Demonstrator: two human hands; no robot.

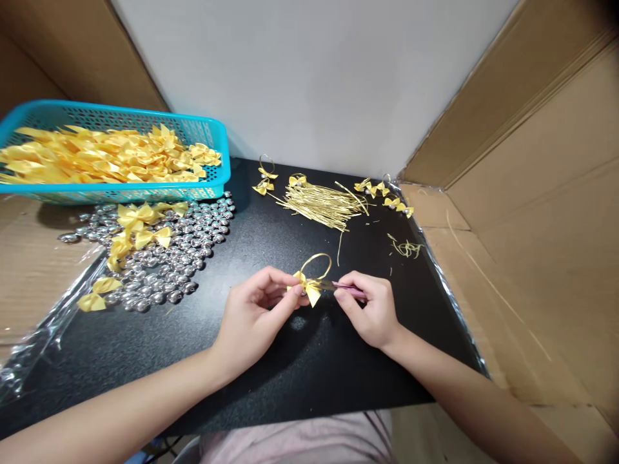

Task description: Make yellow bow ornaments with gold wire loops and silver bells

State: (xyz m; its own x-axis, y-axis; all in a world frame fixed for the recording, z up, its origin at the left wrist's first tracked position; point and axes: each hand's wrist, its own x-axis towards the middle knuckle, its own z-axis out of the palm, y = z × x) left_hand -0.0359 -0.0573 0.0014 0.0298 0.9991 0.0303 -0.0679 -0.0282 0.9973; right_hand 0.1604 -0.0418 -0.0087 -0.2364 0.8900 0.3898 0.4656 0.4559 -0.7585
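Thumb and fingertips of my left hand (264, 306) are pinched on a yellow ribbon bow (313, 294). A loop of gold cord (316, 256) rises from that bow. My right hand (372, 306) is closed around a slim tool with a pink-purple handle (355, 292) and a thin metal end. The tool's end reaches the right side of the bow; whether it is scissors or tweezers I cannot tell. Both hands are just above the black tabletop (290, 374).
A turquoise basket (145, 192) full of yellow bows stands at the back left. Silver beads (159, 277) with several bows among them lie before it. Cut gold cords (322, 206) are piled at the back, beside looped bows (264, 185). Cord scraps (406, 248) lie right; cardboard walls (532, 161) border the table.
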